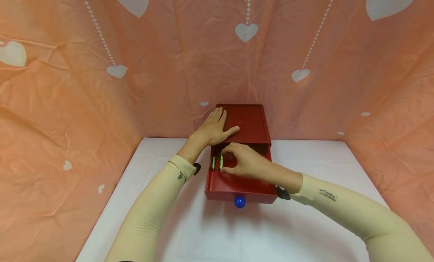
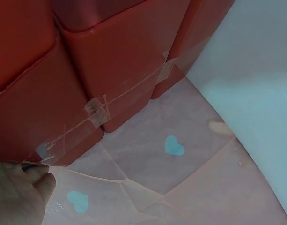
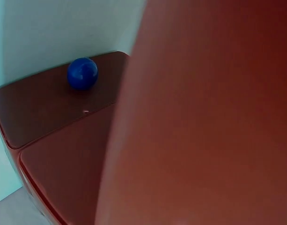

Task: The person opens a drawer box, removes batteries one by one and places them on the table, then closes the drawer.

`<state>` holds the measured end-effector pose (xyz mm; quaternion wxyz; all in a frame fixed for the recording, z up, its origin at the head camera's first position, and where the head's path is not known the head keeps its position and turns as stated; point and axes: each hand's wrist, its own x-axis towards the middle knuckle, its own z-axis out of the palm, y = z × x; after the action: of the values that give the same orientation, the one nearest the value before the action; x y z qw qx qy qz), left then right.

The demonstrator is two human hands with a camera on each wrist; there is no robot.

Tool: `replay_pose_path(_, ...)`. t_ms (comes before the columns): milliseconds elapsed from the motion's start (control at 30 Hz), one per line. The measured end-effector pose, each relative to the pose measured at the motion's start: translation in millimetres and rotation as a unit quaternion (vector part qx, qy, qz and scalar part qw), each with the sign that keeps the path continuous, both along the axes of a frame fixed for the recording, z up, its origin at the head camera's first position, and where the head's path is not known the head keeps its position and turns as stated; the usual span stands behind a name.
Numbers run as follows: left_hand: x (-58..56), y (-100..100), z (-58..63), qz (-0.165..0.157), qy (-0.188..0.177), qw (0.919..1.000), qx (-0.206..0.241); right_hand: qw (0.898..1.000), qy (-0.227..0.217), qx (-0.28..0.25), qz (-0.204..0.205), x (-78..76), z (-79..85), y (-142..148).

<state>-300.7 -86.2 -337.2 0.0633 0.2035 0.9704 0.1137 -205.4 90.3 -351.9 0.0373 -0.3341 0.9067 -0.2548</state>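
Observation:
A red box (image 1: 249,120) stands against the back curtain, its drawer (image 1: 244,187) pulled out toward me by a round blue knob (image 1: 239,202). My left hand (image 1: 214,131) rests on the left part of the box top, fingers stretched and thumb spread. Over the open drawer, my right hand (image 1: 249,163) pinches a green battery (image 1: 221,162) end to end between thumb and fingers. Just left of it, a second green battery (image 1: 213,163) lies along the drawer's left side. In the right wrist view the knob (image 3: 82,74) shows, while a large blurred surface hides much of the drawer.
White table surface (image 1: 305,224) surrounds the box. Orange curtains with white hearts (image 1: 190,66) close in the back and both sides. In the left wrist view, clear tape (image 2: 97,111) runs across the red box walls.

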Motion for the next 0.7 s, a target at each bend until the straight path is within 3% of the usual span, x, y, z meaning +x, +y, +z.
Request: replay_pose_path(700, -0.7, -1, -0.6, -0.007, 0.007, 1.0, -0.001, 0.997, 0.033, -0.065, -0.006, 18.5, 10.8, 26)
